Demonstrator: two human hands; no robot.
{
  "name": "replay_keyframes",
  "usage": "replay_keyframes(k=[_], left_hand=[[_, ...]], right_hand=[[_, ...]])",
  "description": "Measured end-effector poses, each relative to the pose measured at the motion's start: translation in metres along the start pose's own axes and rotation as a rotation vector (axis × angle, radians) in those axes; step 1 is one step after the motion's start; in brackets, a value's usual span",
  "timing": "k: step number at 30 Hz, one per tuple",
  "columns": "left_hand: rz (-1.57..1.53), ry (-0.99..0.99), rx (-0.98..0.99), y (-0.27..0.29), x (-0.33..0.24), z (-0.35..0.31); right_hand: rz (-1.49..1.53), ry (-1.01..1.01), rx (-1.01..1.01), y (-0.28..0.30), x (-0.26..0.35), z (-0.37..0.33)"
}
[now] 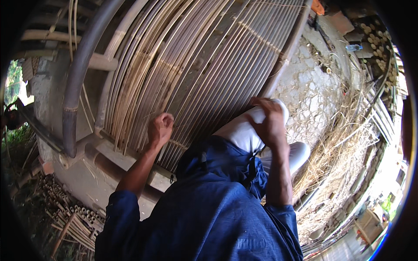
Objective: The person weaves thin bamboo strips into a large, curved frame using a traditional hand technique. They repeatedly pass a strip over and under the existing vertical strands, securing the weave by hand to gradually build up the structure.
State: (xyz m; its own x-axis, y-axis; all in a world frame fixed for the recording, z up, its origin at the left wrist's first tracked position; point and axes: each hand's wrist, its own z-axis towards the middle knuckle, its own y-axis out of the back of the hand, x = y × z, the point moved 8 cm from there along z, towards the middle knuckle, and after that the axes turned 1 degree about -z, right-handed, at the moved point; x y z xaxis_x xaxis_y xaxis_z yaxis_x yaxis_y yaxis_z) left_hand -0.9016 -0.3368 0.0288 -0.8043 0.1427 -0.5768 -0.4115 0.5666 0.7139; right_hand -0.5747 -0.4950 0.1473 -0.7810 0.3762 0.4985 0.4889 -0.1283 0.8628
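I sit on a slatted bamboo platform, its long thin strips running side by side with cross bindings over them. Just above the strips at the left, my left hand is closed, its fingers curled in. Whether anything thin lies in that grip is too small to make out. My right hand hovers over my light-coloured trouser leg, near the platform's right edge pole. Its thumb and fingers are apart, slightly smeared, and nothing shows between them.
A thick dark curved pole rises at the left. Cut bamboo lengths are stacked at the lower left and the upper right. Dry straw-like shavings cover the cracked ground on the right. A plastic bottle lies farther back.
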Motion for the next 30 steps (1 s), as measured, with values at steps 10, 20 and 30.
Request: replay_keyframes(k=[10,20,30], left_hand=[[-0.271,0.213,0.296,-0.035,0.085,-0.054],[-0.416,0.139,0.446,-0.079,0.115,-0.021],[-0.372,0.009,0.178,-0.064,0.090,-0.035]], right_hand=[[-0.350,0.250,0.671,-0.184,0.082,0.012],[0.662,-0.287,-0.062,-0.006,-0.040,0.081],[-0.134,-0.174,-0.033,-0.045,0.046,0.131]])
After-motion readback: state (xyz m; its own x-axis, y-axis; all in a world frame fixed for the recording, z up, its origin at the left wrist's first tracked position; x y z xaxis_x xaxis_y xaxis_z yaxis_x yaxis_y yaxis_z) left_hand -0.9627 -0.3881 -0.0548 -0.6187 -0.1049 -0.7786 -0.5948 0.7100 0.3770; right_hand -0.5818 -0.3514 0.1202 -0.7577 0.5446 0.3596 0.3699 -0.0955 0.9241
